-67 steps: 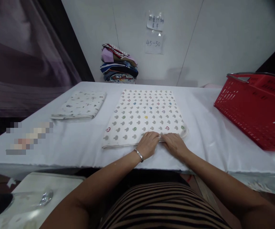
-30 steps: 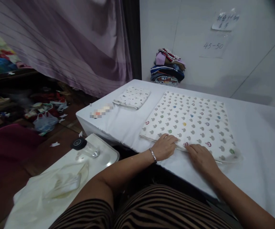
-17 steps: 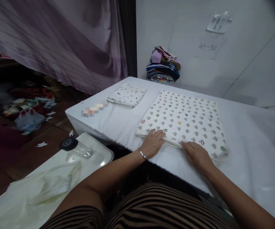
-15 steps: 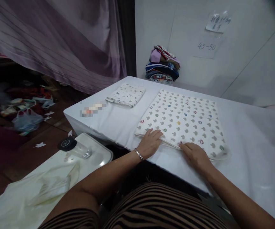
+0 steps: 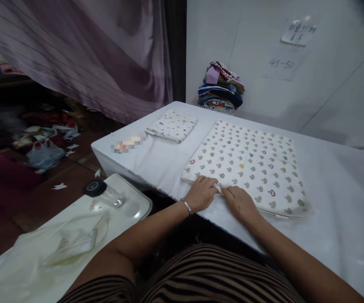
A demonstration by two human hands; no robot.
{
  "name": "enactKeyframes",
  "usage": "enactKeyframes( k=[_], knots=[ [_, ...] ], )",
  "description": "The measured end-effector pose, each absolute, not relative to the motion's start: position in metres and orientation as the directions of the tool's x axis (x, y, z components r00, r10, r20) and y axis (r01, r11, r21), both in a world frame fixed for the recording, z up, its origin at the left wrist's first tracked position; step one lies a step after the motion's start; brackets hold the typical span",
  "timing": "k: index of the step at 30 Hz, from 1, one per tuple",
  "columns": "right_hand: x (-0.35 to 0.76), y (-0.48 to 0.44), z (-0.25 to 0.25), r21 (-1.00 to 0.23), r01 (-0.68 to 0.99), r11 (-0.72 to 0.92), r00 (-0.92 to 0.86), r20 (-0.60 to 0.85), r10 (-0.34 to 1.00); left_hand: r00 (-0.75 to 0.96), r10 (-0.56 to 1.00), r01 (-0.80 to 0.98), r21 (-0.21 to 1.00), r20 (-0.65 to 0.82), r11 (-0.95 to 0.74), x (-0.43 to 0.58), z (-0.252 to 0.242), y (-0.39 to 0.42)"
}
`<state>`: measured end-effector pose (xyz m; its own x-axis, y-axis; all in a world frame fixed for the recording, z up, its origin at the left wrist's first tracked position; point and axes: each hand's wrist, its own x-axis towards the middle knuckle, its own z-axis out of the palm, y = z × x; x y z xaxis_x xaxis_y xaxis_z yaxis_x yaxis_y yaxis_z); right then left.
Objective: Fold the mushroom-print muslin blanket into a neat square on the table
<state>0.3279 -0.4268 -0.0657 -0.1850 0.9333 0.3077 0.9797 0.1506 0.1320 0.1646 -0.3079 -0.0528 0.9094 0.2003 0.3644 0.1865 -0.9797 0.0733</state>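
A folded white cloth (image 5: 248, 168) printed with grey and coloured mushroom shapes lies flat on the white-covered table (image 5: 166, 162). At its near edge, my left hand (image 5: 200, 193) has its fingers curled over the hem, thumb hidden. Close beside it, my right hand (image 5: 239, 203) pinches the same edge, and a bit of hem is raised between the two hands. Farther back to the left sits a smaller folded cloth (image 5: 172, 125) with small dark prints, untouched.
A pixelated patch covers an item (image 5: 128, 144) near the table's left corner. On a lower white side table (image 5: 137, 198) lie a clear jar with a black lid (image 5: 95, 187) and a pale plastic bag (image 5: 58, 248). Folded clothes (image 5: 221, 90) are stacked by the wall.
My right hand has slid left along the cloth's near edge, closer to my left hand, and the hem between them has lifted. The view has shifted slightly left.
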Motion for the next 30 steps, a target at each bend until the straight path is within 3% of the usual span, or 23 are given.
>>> enactKeyframes(
  k=[5, 11, 17, 21, 30],
  knots=[
    [0.331, -0.426, -0.064, 0.044, 0.988, 0.146, -0.152, 0.332, 0.931, 0.858, 0.332, 0.318, 0.103, 0.391, -0.942, 0.159, -0.057, -0.306],
    [0.332, -0.425, -0.059, 0.042, 0.987, 0.154, -0.159, 0.355, 0.921, 0.777, 0.490, 0.487, 0.115, 0.396, -0.866, 0.150, -0.056, -0.296],
    [0.329, -0.424, -0.057, 0.077, 0.982, 0.175, -0.190, 0.280, 0.941, 0.806, 0.427, 0.434, 0.080, 0.411, -0.897, 0.123, -0.055, -0.284],
    [0.323, -0.421, -0.057, 0.114, 0.984, 0.138, -0.160, 0.210, 0.965, 0.836, 0.429, 0.399, 0.155, 0.343, -0.904, 0.112, -0.055, -0.278],
    [0.309, -0.406, -0.059, 0.066, 0.980, 0.190, -0.200, 0.261, 0.944, 0.772, 0.480, 0.435, 0.203, 0.416, -0.877, 0.098, -0.060, -0.266]
  ],
)
